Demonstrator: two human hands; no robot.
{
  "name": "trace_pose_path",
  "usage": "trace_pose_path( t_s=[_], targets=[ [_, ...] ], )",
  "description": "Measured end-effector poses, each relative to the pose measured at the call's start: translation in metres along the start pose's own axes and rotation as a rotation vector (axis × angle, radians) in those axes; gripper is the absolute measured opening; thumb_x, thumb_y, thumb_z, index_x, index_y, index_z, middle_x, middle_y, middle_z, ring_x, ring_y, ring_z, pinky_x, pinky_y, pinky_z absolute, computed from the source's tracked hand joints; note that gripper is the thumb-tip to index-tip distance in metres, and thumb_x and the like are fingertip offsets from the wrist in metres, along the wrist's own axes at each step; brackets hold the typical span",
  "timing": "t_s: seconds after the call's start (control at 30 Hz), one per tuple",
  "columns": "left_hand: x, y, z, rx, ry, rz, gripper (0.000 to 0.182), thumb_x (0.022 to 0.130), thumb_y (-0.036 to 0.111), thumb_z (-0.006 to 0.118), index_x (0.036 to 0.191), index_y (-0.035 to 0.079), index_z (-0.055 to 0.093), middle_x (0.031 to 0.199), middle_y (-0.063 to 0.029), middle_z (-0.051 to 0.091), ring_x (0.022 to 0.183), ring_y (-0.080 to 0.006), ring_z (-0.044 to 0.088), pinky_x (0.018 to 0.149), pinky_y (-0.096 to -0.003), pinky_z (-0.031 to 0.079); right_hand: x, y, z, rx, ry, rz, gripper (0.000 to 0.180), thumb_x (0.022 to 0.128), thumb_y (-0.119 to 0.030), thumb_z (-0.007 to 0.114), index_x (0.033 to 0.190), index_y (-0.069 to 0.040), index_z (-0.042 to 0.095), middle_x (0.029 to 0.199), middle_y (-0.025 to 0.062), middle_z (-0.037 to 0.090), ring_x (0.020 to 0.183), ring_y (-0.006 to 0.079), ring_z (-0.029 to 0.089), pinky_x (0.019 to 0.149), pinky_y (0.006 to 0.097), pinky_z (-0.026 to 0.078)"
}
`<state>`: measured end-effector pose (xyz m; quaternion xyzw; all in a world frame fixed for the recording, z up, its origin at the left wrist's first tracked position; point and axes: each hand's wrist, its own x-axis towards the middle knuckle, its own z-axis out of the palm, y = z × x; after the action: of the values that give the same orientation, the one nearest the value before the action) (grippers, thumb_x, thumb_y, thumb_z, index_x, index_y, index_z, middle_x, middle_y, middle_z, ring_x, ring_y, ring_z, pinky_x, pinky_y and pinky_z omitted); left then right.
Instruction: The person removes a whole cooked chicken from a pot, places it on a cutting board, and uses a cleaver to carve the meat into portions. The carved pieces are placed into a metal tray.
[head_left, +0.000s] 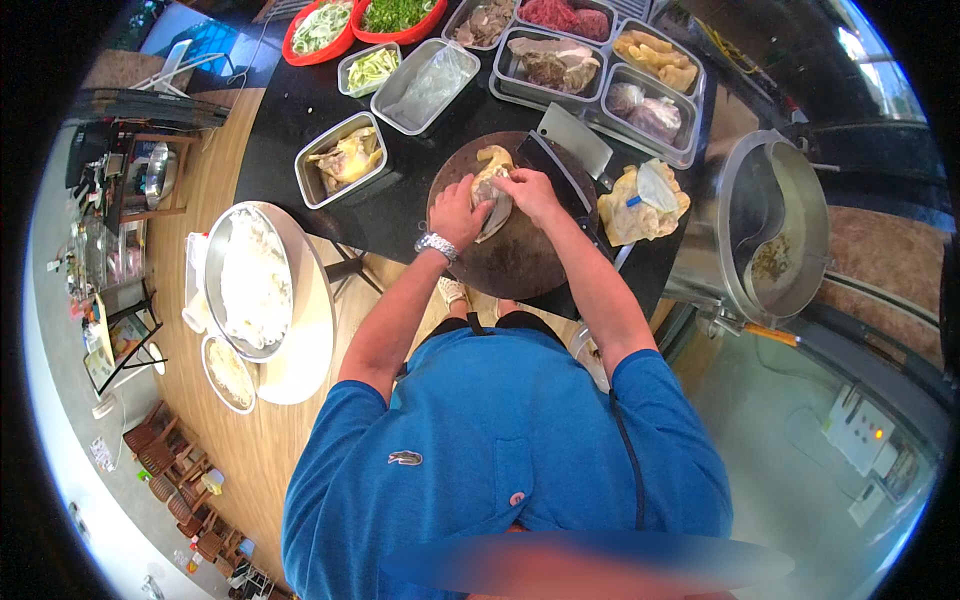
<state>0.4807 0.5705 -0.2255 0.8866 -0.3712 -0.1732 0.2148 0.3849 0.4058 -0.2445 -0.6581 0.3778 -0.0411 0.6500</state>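
Observation:
A piece of pale, skin-on meat (493, 159), apparently poultry, lies on a round chopping board (499, 274). My left hand (456, 214) lies over its left side, thumb against the meat. From the right, my right hand (534, 196) pinches the same piece with its fingertips. A greyish strip at its lower end points toward me. Beside my right hand a dark-bladed knife (559, 171) rests across the board's right part. Beyond it a broad cleaver (576, 142) lies flat. My fingers cover much of the meat's middle.
Metal trays of poultry pieces (345, 161), sliced meat (555, 64) and red minced meat (566, 16) stand on the black table (262, 150). A yellowish skin-on piece (641, 214) lies right of the board. A large steel pot (780, 225) stands at right, a bowl of white noodles (255, 285) at left.

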Motion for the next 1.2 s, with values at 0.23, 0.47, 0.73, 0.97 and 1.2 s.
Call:
trace_pose_path(
  t_s=[0.23, 0.47, 0.73, 0.97, 1.2],
  targets=[
    [-0.005, 0.004, 0.001, 0.023, 0.029, -0.017, 0.068, 0.092, 0.043, 0.070, 0.150, 0.015, 0.050, 0.140, -0.0148, 0.060, 0.126, -0.0406, 0.056, 0.105, -0.0530, 0.046, 0.000, 0.011, -0.010, 0.215, -0.122, 0.092, 0.023, 0.095, -0.026, 0.074, 0.093, -0.003, 0.072, 0.079, -0.0001, 0.064, 0.071, 0.0101, 0.056, 0.066, 0.0283, 0.045],
    [-0.003, 0.005, 0.001, -0.018, -0.032, -0.083, 0.069, 0.092, 0.044, 0.071, 0.151, 0.014, 0.050, 0.139, -0.0155, 0.061, 0.127, -0.0413, 0.056, 0.107, -0.0535, 0.046, 0.002, 0.021, -0.003, 0.281, -0.046, 0.109, 0.019, 0.098, -0.022, 0.066, 0.093, -0.004, 0.070, 0.080, 0.0000, 0.064, 0.072, 0.0109, 0.056, 0.067, 0.0288, 0.046],
    [0.002, -0.038, -0.045, -0.610, -0.141, -0.143, 0.080, 0.084, 0.045, 0.084, 0.144, -0.001, 0.056, 0.120, -0.0151, 0.071, 0.106, -0.0200, 0.067, 0.096, -0.0345, 0.053, 0.006, -0.053, 0.019, -0.383, -0.076, -0.561, 0.023, 0.097, -0.021, 0.060, 0.101, -0.001, 0.070, 0.096, 0.0161, 0.070, 0.087, 0.0336, 0.066, 0.078, 0.0425, 0.052],
    [0.014, -0.062, -0.162, -1.102, 0.142, -0.099, 0.057, 0.092, 0.041, 0.080, 0.127, -0.002, 0.066, 0.112, -0.0070, 0.072, 0.097, -0.0121, 0.067, 0.085, -0.0299, 0.056, 0.012, -0.188, 0.099, -0.562, -0.278, -1.135, 0.009, 0.093, -0.010, 0.060, 0.097, -0.003, 0.063, 0.095, 0.0203, 0.065, 0.092, 0.0432, 0.062, 0.082, 0.0517, 0.050],
    [0.037, -0.121, -0.233, -1.175, 0.301, -0.125, 0.055, 0.093, 0.047, 0.076, 0.117, -0.001, 0.072, 0.100, -0.0051, 0.073, 0.086, -0.0109, 0.067, 0.077, -0.0297, 0.055, 0.033, -0.245, 0.193, -0.487, -0.201, -1.127, 0.014, 0.091, -0.015, 0.062, 0.092, -0.001, 0.062, 0.091, 0.0210, 0.066, 0.089, 0.0450, 0.064, 0.078, 0.0533, 0.052]
  ],
)
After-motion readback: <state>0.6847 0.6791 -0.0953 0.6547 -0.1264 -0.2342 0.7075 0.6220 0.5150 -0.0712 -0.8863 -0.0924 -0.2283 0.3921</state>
